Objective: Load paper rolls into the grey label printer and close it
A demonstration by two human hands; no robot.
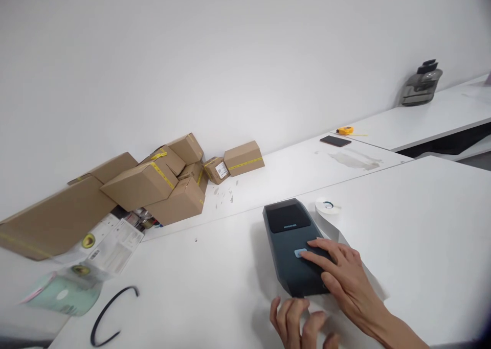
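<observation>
A dark blue-grey boxy device (286, 257) with a glossy black panel lies on the white table. On its upper face is a small light-blue patch (300, 253), which could be a button or a sticker. My right hand (347, 275) rests over the device's right side, fingers spread, the index fingertip at the patch. Below the device's near edge is my left hand (297, 321), its fingers loosely curled and apart, with nothing visible in them. A roll of white tape or labels (327, 206) sits just beyond the device, with a white strip beside the device's right side.
Cardboard boxes (141, 185) are piled at the left against the wall. Clear packets (111, 247), a green pouch (69, 294) and a black curved band (100, 318) lie nearer. Farther right are a phone (335, 141), a yellow tape measure (345, 131) and a grey bottle (422, 86).
</observation>
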